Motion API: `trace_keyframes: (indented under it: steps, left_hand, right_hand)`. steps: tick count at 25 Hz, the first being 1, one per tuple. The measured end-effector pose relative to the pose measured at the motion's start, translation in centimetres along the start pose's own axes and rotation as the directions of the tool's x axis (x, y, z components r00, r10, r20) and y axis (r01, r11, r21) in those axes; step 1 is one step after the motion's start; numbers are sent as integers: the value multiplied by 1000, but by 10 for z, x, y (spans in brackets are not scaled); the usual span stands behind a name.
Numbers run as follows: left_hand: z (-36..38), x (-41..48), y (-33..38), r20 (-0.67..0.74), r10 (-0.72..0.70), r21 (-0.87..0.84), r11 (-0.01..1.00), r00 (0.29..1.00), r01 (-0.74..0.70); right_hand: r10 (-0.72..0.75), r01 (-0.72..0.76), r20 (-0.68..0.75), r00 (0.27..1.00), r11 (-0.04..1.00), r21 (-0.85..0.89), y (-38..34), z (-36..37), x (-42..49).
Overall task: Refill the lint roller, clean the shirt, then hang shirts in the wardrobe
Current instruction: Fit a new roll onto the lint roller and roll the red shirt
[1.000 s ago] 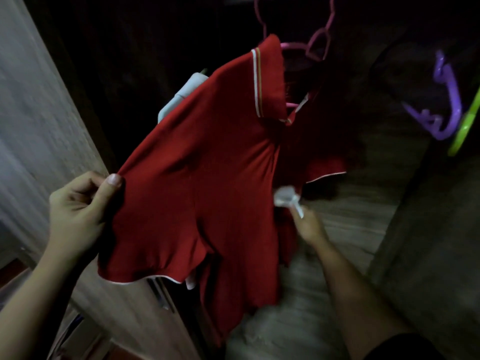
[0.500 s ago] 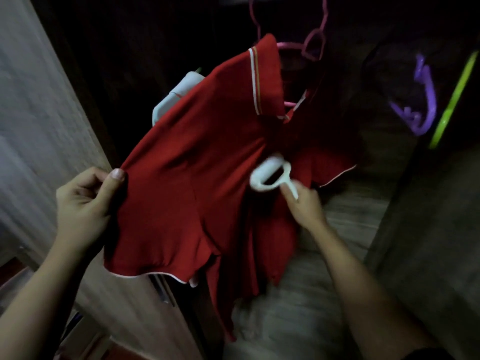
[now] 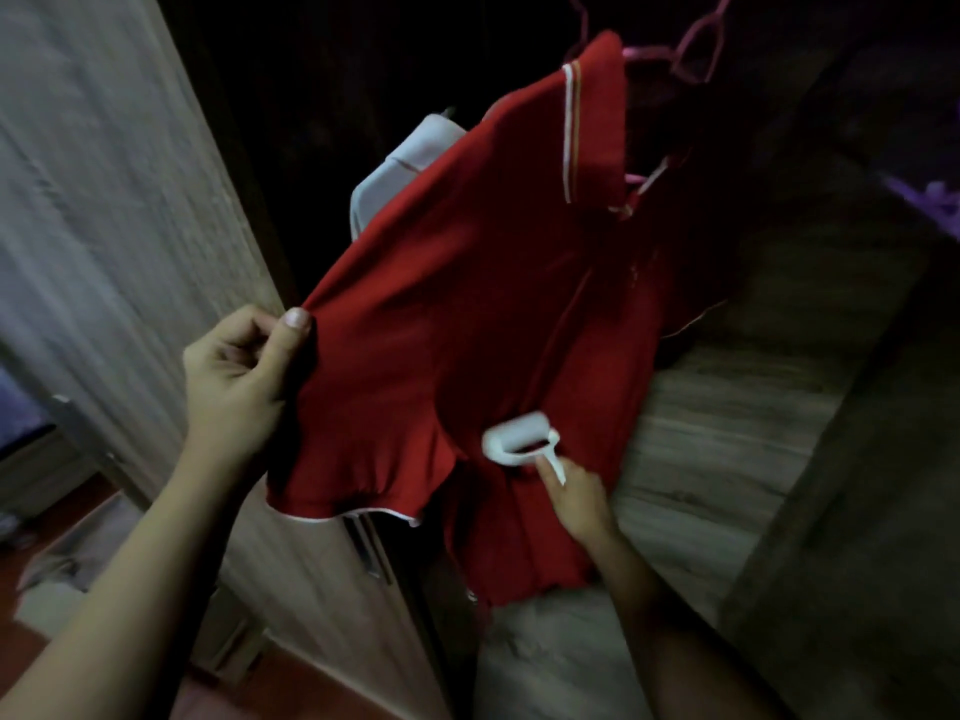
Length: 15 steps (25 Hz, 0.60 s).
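- Head view: the red polo shirt (image 3: 467, 330) hangs from a pink hanger (image 3: 696, 49) in the open wardrobe, collar up, hem down.
- The left hand (image 3: 234, 387) has its grip pinched on the sleeve seam nearest the wardrobe door (image 3: 104, 200), pulling the cloth out flat.
- The right hand (image 3: 576, 496) has its grip clenched round the handle of the lint roller (image 3: 514, 441).
- The roller head lies crosswise on the lower shirt front, just above that hand.
- Most of the stretched cloth lies up from the roller toward the collar, so the next stroke likely runs that way.
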State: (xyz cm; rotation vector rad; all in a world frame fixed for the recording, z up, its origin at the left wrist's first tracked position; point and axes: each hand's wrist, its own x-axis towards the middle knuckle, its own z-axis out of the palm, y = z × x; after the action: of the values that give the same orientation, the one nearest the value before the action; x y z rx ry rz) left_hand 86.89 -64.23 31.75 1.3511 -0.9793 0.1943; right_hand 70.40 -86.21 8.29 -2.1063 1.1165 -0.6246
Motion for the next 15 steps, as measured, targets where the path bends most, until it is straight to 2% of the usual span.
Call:
trace_keyframes:
  steps: [2, 3, 4, 6, 8, 11, 15]
  left_hand:
    - [-1, 0, 1, 6, 12, 16, 1000, 1000, -12]
    - [-2, 1, 0, 17, 18, 25, 1000, 1000, -18]
    - [-2, 1, 0, 28, 19, 31, 999, 999, -20]
    - [-4, 2, -1, 32, 20, 16, 1000, 999, -21]
    - [-2, 2, -1, 33, 7, -17, 1000, 999, -7]
    - [-2, 3, 0, 34, -15, -51, 999, 999, 16]
    - [-1, 1, 1, 35, -26, -56, 998, 999, 28]
  right_hand:
    - [96, -68, 162, 982, 983, -170, 22, 30, -11]
    - [152, -115, 184, 971, 973, -201, 31, 39, -18]
    - [201, -165, 178, 963, 967, -195, 36, 42, -25]
    - [205, -187, 135, 969, 973, -137, 31, 35, -28]
    - [115, -104, 110, 987, 989, -101, 8, 11, -24]
    - [-100, 99, -10, 995, 991, -85, -48, -48, -18]
    - [-327, 337, -247, 912, 941, 1, -119, -137, -22]
